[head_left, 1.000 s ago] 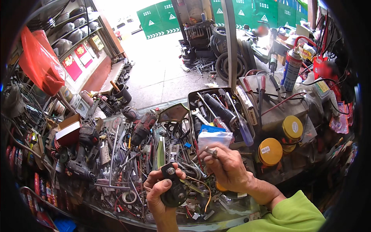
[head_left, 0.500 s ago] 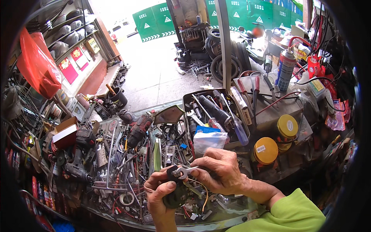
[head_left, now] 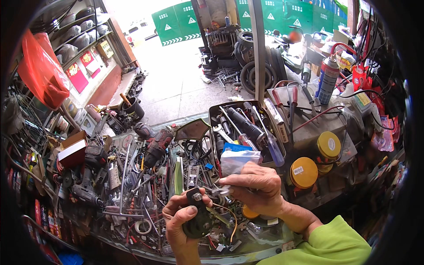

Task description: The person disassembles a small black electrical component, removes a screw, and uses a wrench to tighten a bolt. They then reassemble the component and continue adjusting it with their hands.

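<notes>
My left hand (head_left: 178,223) is closed around a black round part (head_left: 197,224) with a flat black tab at its top. A silver bolt with a nut (head_left: 197,197) sits on that tab, facing up. Just to the right, my right hand (head_left: 261,191) pinches a silver open-end wrench (head_left: 224,191), its jaw off the nut and a small gap between them. The wrench is partly blurred, and its handle runs hidden under my fingers. Beneath both hands, a thin yellow wire (head_left: 234,221) curves over the cluttered bench.
Loose tools and small parts cover the bench. A tool tray (head_left: 215,110) stands beyond my right hand, with a clear plastic bag (head_left: 236,162) at its near edge. Yellow-lidded jars (head_left: 304,172) are at the right; a cordless drill (head_left: 160,148) lies left of centre.
The wrench has come off the nut and moved right with my right hand. My left hand has tilted the black part, so its tab and nut show more fully.
</notes>
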A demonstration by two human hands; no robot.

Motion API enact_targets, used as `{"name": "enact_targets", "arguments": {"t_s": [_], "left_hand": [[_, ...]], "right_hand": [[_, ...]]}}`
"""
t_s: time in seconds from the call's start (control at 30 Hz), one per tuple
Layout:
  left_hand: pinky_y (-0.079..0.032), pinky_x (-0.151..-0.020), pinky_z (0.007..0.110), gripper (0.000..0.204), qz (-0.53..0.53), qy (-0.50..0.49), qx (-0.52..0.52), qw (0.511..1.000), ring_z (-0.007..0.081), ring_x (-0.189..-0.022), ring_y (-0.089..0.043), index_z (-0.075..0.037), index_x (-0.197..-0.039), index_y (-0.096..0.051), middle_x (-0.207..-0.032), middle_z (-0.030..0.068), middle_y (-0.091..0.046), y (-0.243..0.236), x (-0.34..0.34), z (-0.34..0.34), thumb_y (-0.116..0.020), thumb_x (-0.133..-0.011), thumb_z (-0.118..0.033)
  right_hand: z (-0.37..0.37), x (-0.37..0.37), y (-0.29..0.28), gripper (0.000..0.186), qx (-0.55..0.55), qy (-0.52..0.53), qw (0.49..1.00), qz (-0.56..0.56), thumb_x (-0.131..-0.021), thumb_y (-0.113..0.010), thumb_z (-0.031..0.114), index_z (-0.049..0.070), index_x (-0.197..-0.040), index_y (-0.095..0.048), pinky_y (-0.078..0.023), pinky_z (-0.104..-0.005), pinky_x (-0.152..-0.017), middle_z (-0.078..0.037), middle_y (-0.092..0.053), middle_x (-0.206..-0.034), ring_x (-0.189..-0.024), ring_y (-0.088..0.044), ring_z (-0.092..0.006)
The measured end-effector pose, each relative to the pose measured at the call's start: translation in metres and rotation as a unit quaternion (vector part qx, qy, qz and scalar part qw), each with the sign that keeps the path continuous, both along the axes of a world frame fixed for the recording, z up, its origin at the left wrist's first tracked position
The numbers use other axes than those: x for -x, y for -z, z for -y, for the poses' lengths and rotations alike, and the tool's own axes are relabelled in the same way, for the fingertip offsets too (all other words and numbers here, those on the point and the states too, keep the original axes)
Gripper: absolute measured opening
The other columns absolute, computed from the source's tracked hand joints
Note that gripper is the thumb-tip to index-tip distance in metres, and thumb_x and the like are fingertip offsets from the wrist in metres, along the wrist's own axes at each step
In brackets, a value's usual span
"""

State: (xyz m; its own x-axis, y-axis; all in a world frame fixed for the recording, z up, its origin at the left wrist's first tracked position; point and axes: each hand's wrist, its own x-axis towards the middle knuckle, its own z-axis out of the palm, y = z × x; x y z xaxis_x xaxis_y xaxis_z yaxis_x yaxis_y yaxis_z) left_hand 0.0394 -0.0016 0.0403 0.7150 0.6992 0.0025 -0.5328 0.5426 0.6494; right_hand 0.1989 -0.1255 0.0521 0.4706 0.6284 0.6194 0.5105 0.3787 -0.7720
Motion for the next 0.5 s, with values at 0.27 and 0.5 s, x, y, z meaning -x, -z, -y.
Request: {"name": "enact_targets", "arguments": {"t_s": [0.27,0.5], "left_hand": [[-0.056,-0.083,0.051,0.029,0.007,-0.001,-0.009,1.000,0.0358,-0.088,-0.069,0.003,-0.099,-0.067,-0.104,0.0290,-0.065,-0.003,-0.001,0.001,-0.064,-0.071,0.007],[-0.054,-0.083,0.052,0.034,-0.008,-0.008,-0.017,1.000,0.0372,-0.086,-0.067,-0.002,-0.102,-0.070,-0.106,0.0303,-0.065,-0.001,0.001,0.000,-0.063,-0.070,0.006]], "right_hand": [[0.004,-0.003,0.008,0.028,-0.056,-0.280,0.932,-0.221,-0.096,-0.051,0.010,-0.006,-0.113,-0.066,-0.055,-0.0299,-0.082,-0.016,-0.072,-0.102,-0.093,-0.070,-0.0193],[0.000,0.011,0.000,0.046,-0.012,-0.193,0.948,-0.252,-0.093,-0.064,0.006,0.002,-0.137,-0.051,-0.055,-0.0260,-0.071,-0.009,-0.071,-0.093,-0.081,-0.067,-0.0121]]}}
